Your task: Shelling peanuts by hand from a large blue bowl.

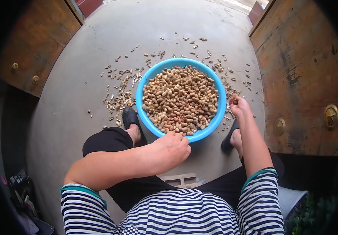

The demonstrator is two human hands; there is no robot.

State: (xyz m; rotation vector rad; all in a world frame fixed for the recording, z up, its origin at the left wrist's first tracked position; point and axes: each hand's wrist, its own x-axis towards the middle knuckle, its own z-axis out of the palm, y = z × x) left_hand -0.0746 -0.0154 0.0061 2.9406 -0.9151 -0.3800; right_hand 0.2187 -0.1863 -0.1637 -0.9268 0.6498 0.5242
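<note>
A round blue plastic basin (222,100) stands on the floor between my feet, heaped with unshelled peanuts (183,94). Some reddish shelled kernels (173,119) lie among them near the lower part of the heap. My left hand (173,148) is at the basin's near rim, with its fingertips at the edge of the peanuts; whether it holds one is hidden. Outside the right rim, above the scattered shells, my right hand (238,105) has its fingers curled around what looks like a brownish piece of peanut shell.
Broken peanut shells (122,101) litter the concrete floor (69,117) around the basin. Wooden door panels (307,88) with brass-coloured fittings flank both sides. Dark shoes (130,117) are on either side of the basin. Green leaves (313,217) show at the lower right.
</note>
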